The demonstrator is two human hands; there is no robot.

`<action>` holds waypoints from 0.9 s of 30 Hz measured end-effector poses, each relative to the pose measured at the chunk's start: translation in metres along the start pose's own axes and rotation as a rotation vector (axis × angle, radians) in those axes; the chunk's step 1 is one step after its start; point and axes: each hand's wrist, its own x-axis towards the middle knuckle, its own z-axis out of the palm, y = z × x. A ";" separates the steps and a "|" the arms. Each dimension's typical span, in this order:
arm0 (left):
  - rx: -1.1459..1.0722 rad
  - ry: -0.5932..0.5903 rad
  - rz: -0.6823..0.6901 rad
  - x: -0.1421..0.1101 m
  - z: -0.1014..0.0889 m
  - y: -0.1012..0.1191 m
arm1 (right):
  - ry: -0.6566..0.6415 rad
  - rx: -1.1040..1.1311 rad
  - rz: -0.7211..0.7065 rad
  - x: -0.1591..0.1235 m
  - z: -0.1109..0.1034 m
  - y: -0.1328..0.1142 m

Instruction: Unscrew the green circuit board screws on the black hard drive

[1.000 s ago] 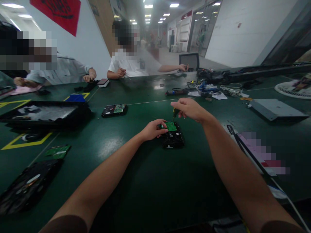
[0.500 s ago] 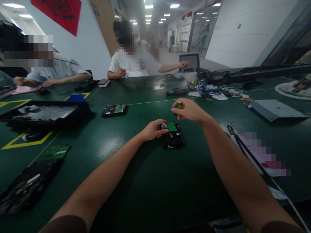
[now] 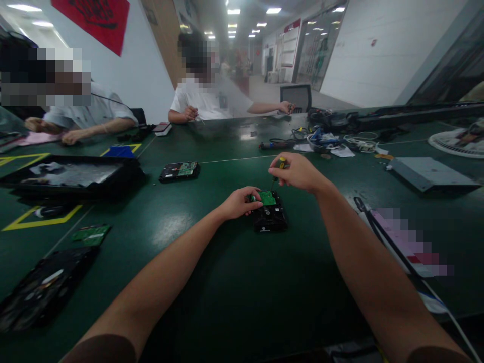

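A black hard drive [image 3: 270, 219] lies on the green table in front of me, its green circuit board [image 3: 268, 197] facing up. My left hand [image 3: 242, 202] grips the drive's left side, thumb on top near the board's edge. In my right hand [image 3: 293, 170] is a screwdriver [image 3: 282, 162] with a yellow and dark handle, held closed in the fingers. Its thin shaft points down to the far edge of the board. Whether the tip sits in a screw is too small to tell.
Another hard drive [image 3: 179, 172] lies beyond my left hand. At left are a black tray [image 3: 71, 174], a loose circuit board [image 3: 91, 235] and an opened black drive casing [image 3: 49, 287]. A grey metal box [image 3: 433, 174] and cables [image 3: 323, 138] are at right. Two people sit across the table.
My hands and the hard drive hold nearly the same place. The screwdriver handle is turned or tilted slightly. The view has shifted a little.
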 end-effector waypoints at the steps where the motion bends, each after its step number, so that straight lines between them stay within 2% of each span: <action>1: 0.002 0.002 0.002 0.000 0.000 0.000 | 0.010 0.003 -0.004 0.000 0.000 -0.001; 5: 0.015 0.002 -0.001 0.000 -0.001 0.000 | 0.091 -0.022 -0.020 -0.001 -0.003 -0.008; 11: 0.015 0.008 -0.019 0.001 -0.001 0.001 | 0.368 -0.121 -0.163 -0.010 -0.005 -0.038; 13: 0.008 0.006 -0.021 0.001 -0.001 0.001 | 0.414 -0.140 -0.178 -0.013 -0.003 -0.048; 16: 0.004 0.000 -0.023 0.002 0.000 0.001 | 0.433 -0.191 -0.193 -0.009 0.003 -0.058; 22: -0.004 -0.003 -0.023 0.002 0.000 0.002 | 0.409 -0.265 -0.209 0.017 0.018 -0.072; 27: -0.013 -0.013 -0.012 0.002 -0.001 0.001 | 0.356 -0.386 -0.282 0.026 0.024 -0.098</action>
